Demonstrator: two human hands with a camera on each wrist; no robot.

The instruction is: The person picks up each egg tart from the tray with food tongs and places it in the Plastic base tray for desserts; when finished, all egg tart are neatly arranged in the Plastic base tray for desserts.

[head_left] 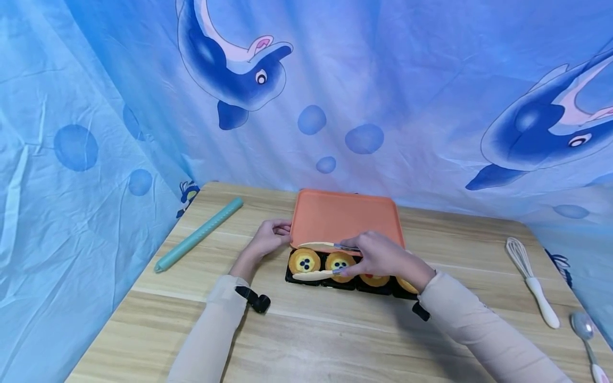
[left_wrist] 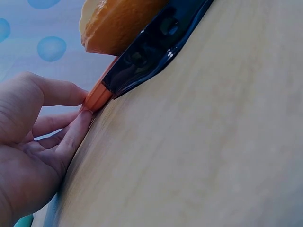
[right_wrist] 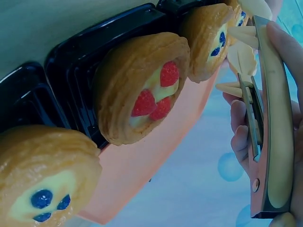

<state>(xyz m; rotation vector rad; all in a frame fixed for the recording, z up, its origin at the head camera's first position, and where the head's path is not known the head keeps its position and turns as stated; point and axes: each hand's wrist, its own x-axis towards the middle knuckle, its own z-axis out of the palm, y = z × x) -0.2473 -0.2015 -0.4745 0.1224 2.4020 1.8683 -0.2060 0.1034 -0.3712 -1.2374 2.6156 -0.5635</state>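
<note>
In the head view my right hand [head_left: 380, 254] holds metal tongs [right_wrist: 279, 118] with pale, leaf-shaped tips. Their spread tips point left, one on either side of the leftmost blueberry tart [head_left: 304, 262]; contact cannot be made out. A second blueberry tart [head_left: 340, 260] sits beside it, then a raspberry tart [right_wrist: 142, 90] and another blueberry tart [right_wrist: 42, 179], partly covered by my arm in the head view. All of them rest in a black compartmented tray [head_left: 322, 266]. My left hand [head_left: 269, 236] pinches the rim of an orange tray [head_left: 345, 218] behind them.
A green rolling pin [head_left: 198, 235] lies at the table's left. Toward the right edge are a whisk [head_left: 531, 282] with a white handle and a spoon [head_left: 582, 325]. Blue dolphin-print cloth [head_left: 335, 80] hangs behind the wooden table [head_left: 306, 340].
</note>
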